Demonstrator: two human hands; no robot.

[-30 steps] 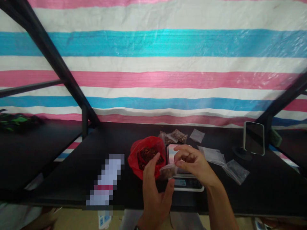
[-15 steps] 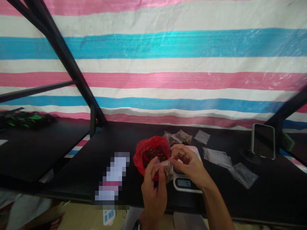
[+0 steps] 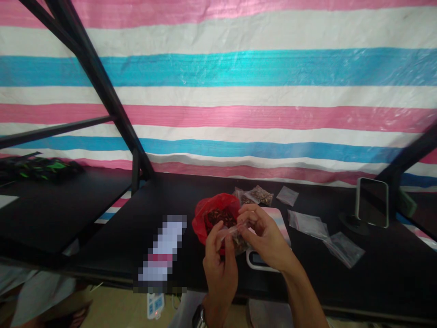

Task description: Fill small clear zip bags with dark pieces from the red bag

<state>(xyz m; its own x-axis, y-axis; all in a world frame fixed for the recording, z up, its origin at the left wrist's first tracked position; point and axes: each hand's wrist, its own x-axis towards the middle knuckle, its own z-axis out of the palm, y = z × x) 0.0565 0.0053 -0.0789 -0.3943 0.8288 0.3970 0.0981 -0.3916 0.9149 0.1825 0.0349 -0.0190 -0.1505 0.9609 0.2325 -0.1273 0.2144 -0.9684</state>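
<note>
Between my two hands is a small clear zip bag [image 3: 240, 243] with brown bits inside. My left hand [image 3: 221, 264] pinches its top edge at the left. At the other end of that edge, the fingers of my right hand [image 3: 264, 234] are closed on the plastic. Just behind the bag, a red plastic bag [image 3: 201, 218] stands open with dark reddish-brown dried pieces [image 3: 218, 217] in it. A white kitchen scale [image 3: 251, 262] lies beneath my right hand, which partly covers its display.
Filled zip bags [image 3: 261, 195] lie behind the scale. Flat clear bags [image 3: 309, 224] are spread to the right, near a phone on a stand [image 3: 372, 202]. A blurred-out item [image 3: 164, 250] lies left on the black table [image 3: 112, 255]. Striped sheeting [image 3: 259, 114] hangs behind.
My right hand has shifted slightly left along the zip bag's top edge and now covers more of the scale's display. The view has moved a little.
</note>
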